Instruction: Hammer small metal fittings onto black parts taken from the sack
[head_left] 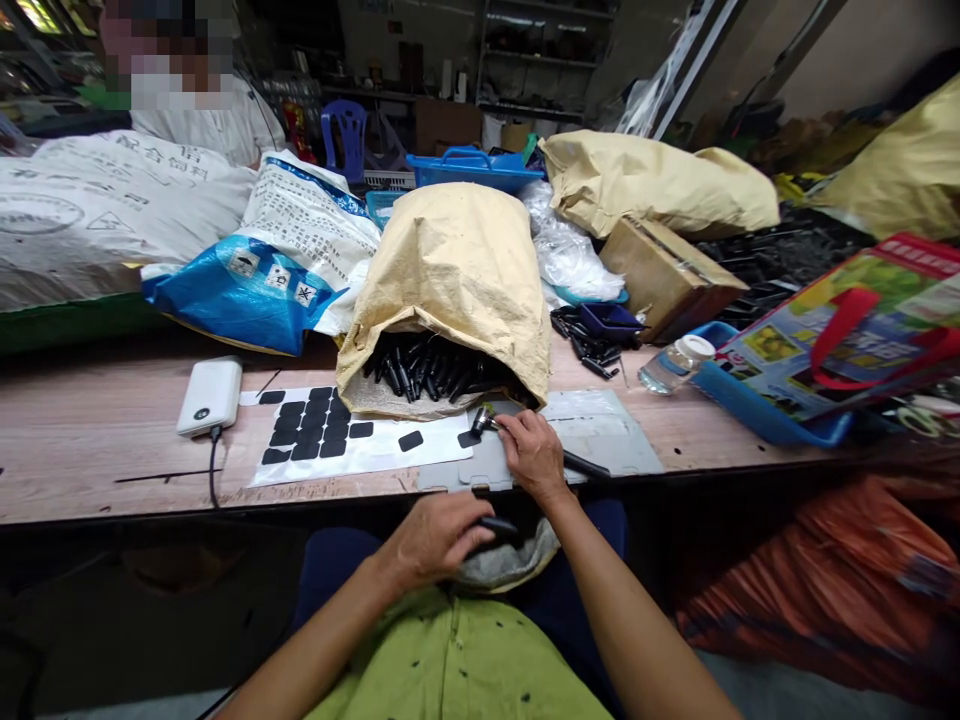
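Our right hand [534, 455] pinches a small metal tool [481, 420] at centre frame; our left hand [439, 535] clamps one black part [498, 526]. The sack [450, 290] looks well stocked, so most remain.

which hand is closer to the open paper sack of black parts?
Right. The right hand is on the table just below the paper sack mouth; the left hand sits lower, off the table edge, over the lap.

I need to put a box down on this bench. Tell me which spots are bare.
Bare wood lies left of the white power bank, running to the table's near edge. A small strip shows right of the grey sheet, before the blue tray. Crowded: the middle, with the paper sack, sticker sheet and right hand.
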